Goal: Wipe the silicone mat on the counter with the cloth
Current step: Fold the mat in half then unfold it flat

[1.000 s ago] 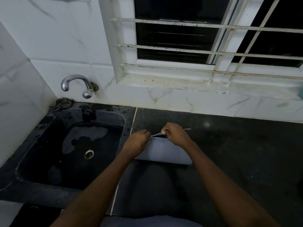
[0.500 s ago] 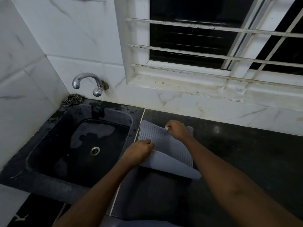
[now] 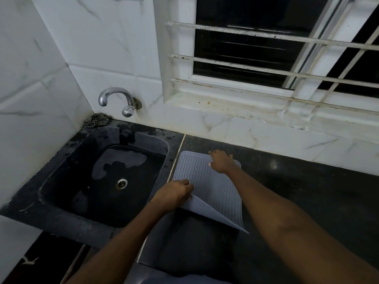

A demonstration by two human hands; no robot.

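left hand [image 3: 176, 194] pinching mat [image 3: 207, 181] fold | right hand [image 3: 222, 163] pressing far edge

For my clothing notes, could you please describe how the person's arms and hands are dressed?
Both arms are bare up to the frame edge: no sleeves show. The left hand and right hand wear no gloves, and no rings, watch or bands are visible on the hands or wrists.

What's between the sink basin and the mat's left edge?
Head view: only the sink's raised dark rim and a pale seam line in the counter. No objects sit between them. The silicone mat starts just right of that seam.
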